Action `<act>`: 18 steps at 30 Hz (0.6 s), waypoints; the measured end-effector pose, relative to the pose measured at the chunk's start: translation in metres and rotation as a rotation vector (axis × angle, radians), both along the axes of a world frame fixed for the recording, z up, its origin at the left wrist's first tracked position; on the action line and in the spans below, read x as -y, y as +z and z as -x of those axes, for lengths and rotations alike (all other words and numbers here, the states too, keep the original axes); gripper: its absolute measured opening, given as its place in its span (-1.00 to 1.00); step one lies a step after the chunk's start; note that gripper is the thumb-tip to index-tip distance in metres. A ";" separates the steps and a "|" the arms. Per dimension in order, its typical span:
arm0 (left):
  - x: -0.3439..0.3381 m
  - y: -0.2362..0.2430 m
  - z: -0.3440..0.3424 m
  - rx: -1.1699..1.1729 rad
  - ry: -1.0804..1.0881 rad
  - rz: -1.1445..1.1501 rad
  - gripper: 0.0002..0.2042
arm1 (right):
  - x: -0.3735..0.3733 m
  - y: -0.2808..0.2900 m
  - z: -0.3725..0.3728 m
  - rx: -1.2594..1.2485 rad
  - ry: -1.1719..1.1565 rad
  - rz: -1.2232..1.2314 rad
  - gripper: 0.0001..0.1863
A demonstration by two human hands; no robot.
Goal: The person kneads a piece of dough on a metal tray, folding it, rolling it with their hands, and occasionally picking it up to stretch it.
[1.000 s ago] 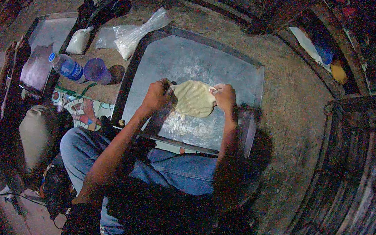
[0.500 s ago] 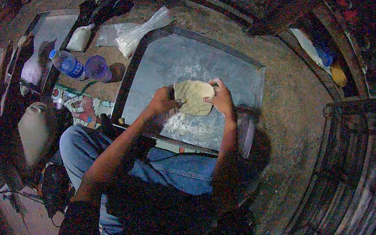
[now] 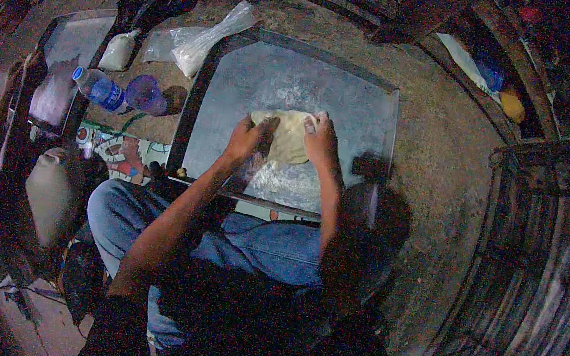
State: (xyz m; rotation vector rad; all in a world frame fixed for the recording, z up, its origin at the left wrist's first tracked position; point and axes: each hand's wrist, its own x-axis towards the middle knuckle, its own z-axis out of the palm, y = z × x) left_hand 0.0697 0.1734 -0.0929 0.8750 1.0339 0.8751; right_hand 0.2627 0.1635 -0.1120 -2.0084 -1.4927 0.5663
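A flattened round of pale dough [image 3: 290,142] hangs between my two hands over a floured grey metal tray [image 3: 353,107]. My left hand [image 3: 250,138] grips its left edge, thumb on the near face and fingers behind it. At the upper right edge, my right hand [image 3: 321,138] pinches the dough the same way. Its lower edge droops toward the white flour [image 3: 284,181] spread on the tray. Fingers behind the dough are partly hidden.
Left of the tray stand a clear bottle with blue label [image 3: 99,89] and a purple cup [image 3: 144,94]. Beyond lie a clear plastic bag of white powder [image 3: 197,49] and a smaller white bag [image 3: 119,51]. Another tray [image 3: 73,50], with a person's arm [image 3: 24,87] beside it, is further left.
Both hands have lifted the dough's far edge and tilted it, so it now hangs down longer. The right hand has moved slightly left. The view has shifted a little.
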 end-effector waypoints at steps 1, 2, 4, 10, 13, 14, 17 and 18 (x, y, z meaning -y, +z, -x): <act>0.001 0.001 -0.002 -0.116 0.016 -0.038 -0.76 | 0.003 0.007 0.009 0.048 -0.057 0.007 -0.61; 0.001 0.004 0.000 -0.239 0.042 -0.078 -0.75 | 0.004 0.017 0.023 0.089 -0.104 0.009 -0.61; 0.003 0.004 0.000 -0.404 0.084 -0.216 -0.74 | 0.009 0.034 0.040 0.150 -0.064 0.028 -0.59; -0.001 0.020 -0.002 -0.775 0.161 -0.498 -0.70 | 0.005 0.024 0.027 0.208 0.039 0.062 -0.57; -0.009 0.016 0.008 -0.788 0.219 -0.544 -0.67 | 0.000 0.032 0.020 0.235 -0.101 -0.041 -0.73; -0.010 0.018 0.007 -0.766 0.232 -0.544 -0.72 | -0.002 0.028 0.015 0.253 -0.172 -0.116 -0.77; -0.015 0.021 0.012 -0.785 0.175 -0.512 -0.75 | -0.002 0.027 -0.003 0.255 -0.202 -0.156 -0.71; -0.017 0.021 0.016 -0.805 0.140 -0.497 -0.75 | -0.002 0.027 -0.006 0.250 -0.219 -0.149 -0.70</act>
